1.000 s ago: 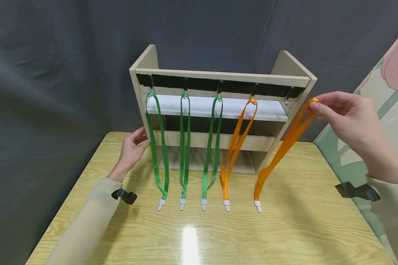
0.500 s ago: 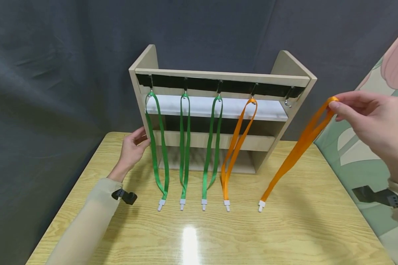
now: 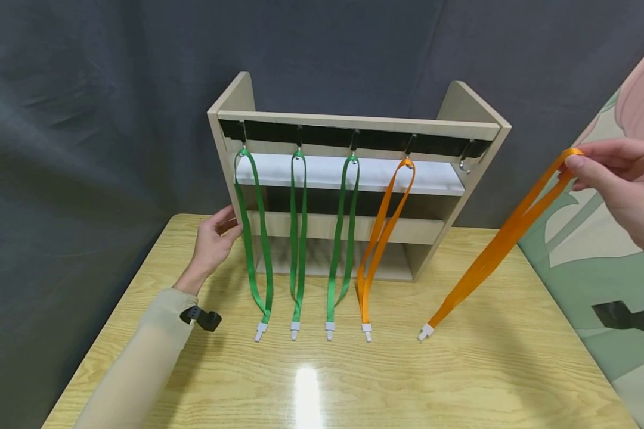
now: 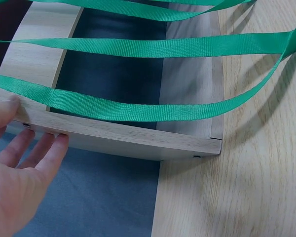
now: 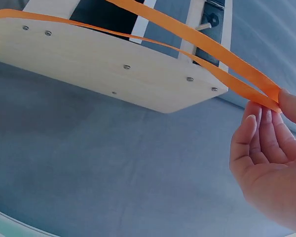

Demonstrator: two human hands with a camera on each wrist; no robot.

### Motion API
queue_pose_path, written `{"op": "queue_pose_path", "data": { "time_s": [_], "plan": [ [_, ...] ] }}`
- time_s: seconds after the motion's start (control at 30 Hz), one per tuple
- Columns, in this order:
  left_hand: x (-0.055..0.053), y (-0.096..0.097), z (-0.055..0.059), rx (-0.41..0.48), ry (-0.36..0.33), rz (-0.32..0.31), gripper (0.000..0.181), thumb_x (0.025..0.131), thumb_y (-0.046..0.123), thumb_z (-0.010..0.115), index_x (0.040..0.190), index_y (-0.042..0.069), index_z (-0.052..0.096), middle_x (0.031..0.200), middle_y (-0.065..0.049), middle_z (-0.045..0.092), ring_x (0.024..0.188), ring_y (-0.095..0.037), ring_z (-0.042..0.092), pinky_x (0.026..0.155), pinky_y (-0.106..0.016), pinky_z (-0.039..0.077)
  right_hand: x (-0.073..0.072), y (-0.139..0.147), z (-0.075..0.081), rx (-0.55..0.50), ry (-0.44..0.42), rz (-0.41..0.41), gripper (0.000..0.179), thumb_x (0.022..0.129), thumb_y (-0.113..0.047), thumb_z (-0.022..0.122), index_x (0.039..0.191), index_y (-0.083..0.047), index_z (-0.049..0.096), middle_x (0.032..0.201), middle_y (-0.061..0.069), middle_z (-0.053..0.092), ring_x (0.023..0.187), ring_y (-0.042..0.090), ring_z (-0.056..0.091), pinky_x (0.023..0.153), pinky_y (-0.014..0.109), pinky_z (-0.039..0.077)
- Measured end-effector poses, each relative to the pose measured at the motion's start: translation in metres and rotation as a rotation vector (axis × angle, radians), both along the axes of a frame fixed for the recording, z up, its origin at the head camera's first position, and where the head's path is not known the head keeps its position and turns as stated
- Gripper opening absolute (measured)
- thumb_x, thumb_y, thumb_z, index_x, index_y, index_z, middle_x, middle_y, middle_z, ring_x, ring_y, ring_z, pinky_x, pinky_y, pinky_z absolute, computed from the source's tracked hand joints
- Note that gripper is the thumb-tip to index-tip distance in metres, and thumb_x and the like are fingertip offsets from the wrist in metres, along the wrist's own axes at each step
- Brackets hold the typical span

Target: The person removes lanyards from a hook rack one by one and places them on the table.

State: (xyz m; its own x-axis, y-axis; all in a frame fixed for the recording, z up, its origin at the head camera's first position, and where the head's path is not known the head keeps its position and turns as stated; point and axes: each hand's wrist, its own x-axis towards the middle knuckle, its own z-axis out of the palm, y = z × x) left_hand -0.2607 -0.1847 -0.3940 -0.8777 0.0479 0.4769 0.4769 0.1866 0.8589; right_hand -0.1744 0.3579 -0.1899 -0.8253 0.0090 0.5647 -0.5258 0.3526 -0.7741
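Observation:
My right hand (image 3: 633,179) pinches the top of an orange lanyard (image 3: 496,256) between thumb and fingers, to the right of a wooden shelf (image 3: 343,226). The lanyard slants down left to its white clip (image 3: 426,332), low over the table. In the right wrist view, its orange strap (image 5: 187,33) runs past the shelf's screwed side panel. My left hand (image 3: 211,241) holds the shelf's left side, thumb at the front edge and fingers against the outer face. Another orange lanyard (image 3: 380,235) and three green lanyards (image 3: 299,238) hang from hooks; the rightmost hook (image 3: 464,167) is bare.
The shelf stands on a wood-grain table (image 3: 354,381), before a dark cloth backdrop (image 3: 343,53). Hanging clips reach past the shelf's front, near the tabletop. At the right is a floral-patterned panel (image 3: 585,238).
My right hand has moved to the right, away from the shelf, drawing the top of the orange lanyard along. Its clip has shifted slightly right. The left hand stays put.

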Motion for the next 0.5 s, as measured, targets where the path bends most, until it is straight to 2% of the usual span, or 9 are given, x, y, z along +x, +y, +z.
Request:
{"op": "queue_pose_path", "data": {
  "time_s": [0.13,0.27,0.5],
  "plan": [
    [0.009,0.004,0.011,-0.013,-0.007,0.0,0.044,0.089,-0.014,0.054,0.133,-0.012,0.048,0.124,-0.03,0.054,0.11,-0.046,0.052,0.081,-0.019,0.05,-0.002,0.006,0.001,-0.002,0.014,-0.014,0.022,0.091,0.01,0.055,0.098,-0.004,0.071,0.087,-0.005,0.071,0.069,0.005,0.063,0.062,0.008,0.049],
    [0.01,0.005,0.013,0.002,-0.006,-0.014,0.043,0.089,-0.014,0.054,0.132,-0.012,0.048,0.123,-0.031,0.054,0.11,-0.046,0.052,0.08,-0.019,0.05,-0.002,0.012,0.001,0.034,0.021,-0.07,0.026,0.092,0.009,0.055,0.098,-0.011,0.071,0.089,-0.009,0.069,0.069,0.002,0.062,0.064,0.007,0.047],
    [0.009,0.004,0.012,0.009,0.003,-0.021,0.043,0.089,-0.014,0.055,0.132,-0.011,0.049,0.123,-0.031,0.054,0.109,-0.046,0.053,0.08,-0.019,0.051,-0.001,0.015,0.0,0.028,0.046,-0.102,0.027,0.092,0.007,0.055,0.096,-0.014,0.071,0.086,-0.011,0.069,0.067,0.0,0.061,0.063,0.006,0.047]
  ]
}}
